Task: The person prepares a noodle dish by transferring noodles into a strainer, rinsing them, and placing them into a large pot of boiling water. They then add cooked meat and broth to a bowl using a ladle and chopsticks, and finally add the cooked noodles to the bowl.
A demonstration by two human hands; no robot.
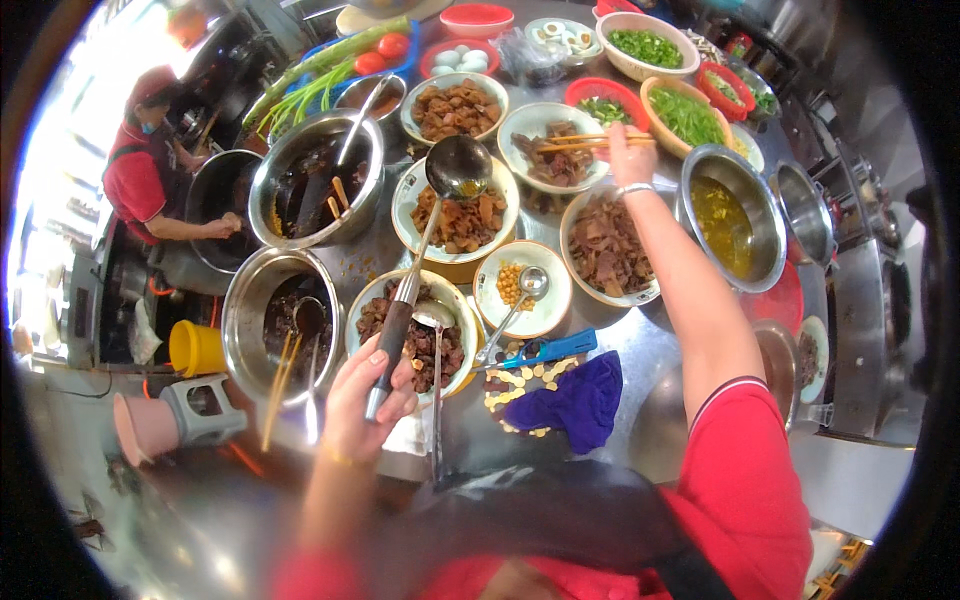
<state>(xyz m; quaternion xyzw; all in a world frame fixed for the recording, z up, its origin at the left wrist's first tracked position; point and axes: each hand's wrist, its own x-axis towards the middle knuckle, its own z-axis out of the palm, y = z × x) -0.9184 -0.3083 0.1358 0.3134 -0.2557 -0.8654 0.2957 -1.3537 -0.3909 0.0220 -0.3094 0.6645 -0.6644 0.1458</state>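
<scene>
My left hand (371, 397) grips the dark handle of a metal ladle (459, 166), whose bowl hangs over a bowl of chopped brown food (457, 225). A little yellowish liquid shows in the ladle. In my right hand (631, 154) is a pair of wooden chopsticks (577, 142), their tips at the sliced meat (559, 161) in a white bowl (517, 116). Below my right forearm, a larger bowl holds sliced meat (609, 244). Under the ladle's handle stands a bowl of dark meat chunks (439, 356) with a metal spoon (435, 315) in it.
Steel pots of dark sauce (315, 180) (281, 322) stand at left. A steel basin of yellowish liquid (724, 217) is at right, beside shredded greens (684, 116). A purple cloth (574, 405) and blue lighter (559, 346) lie near the front edge. A co-worker (142, 161) stands at far left.
</scene>
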